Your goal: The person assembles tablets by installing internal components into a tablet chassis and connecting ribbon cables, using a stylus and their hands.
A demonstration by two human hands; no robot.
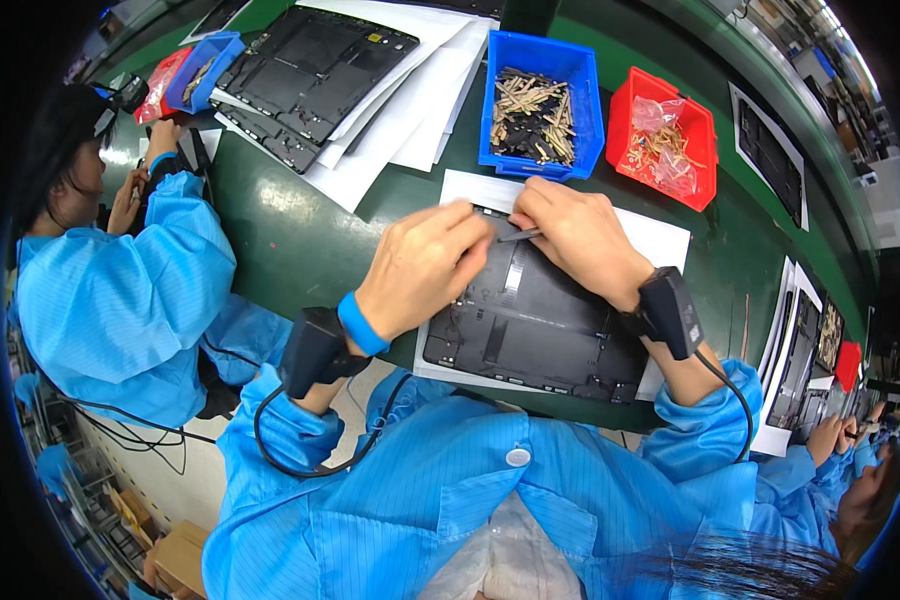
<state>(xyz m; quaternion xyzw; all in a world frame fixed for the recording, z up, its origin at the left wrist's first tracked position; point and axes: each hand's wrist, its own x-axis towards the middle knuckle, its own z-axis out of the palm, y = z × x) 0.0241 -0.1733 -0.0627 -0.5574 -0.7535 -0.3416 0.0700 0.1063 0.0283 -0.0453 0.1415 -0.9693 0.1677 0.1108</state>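
Head view: I see 2 hands over black panel (530,330). Right hand (580,235) pinches thin strip (520,236), long axis toward left hand (420,265); left fingertips closed beside it.

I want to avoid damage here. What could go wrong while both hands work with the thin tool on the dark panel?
1. The thin tool, pinched between left hand and right hand, might slip and scratch the dark panel.
2. The white sheet under the panel could slide on the green table.
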